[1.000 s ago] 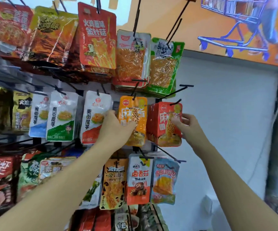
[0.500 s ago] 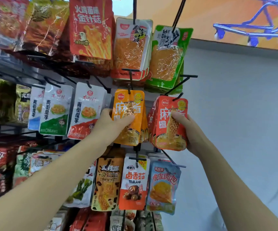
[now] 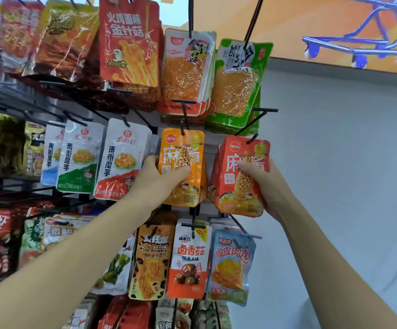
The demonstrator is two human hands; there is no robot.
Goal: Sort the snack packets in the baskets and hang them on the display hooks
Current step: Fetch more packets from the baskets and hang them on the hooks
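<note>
Grip: left hand (image 3: 159, 180) holds glossy orange packets (image 3: 183, 148) | right hand (image 3: 272, 186) holds glossy red packets (image 3: 240, 198)

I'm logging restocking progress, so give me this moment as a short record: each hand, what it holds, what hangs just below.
left hand: grips orange packets hanging on a hook
right hand: grips red packets, hook tip showing at their top
below orange: mushroom packet, white and orange
below red: blue packet
baskets: not in view
</note>
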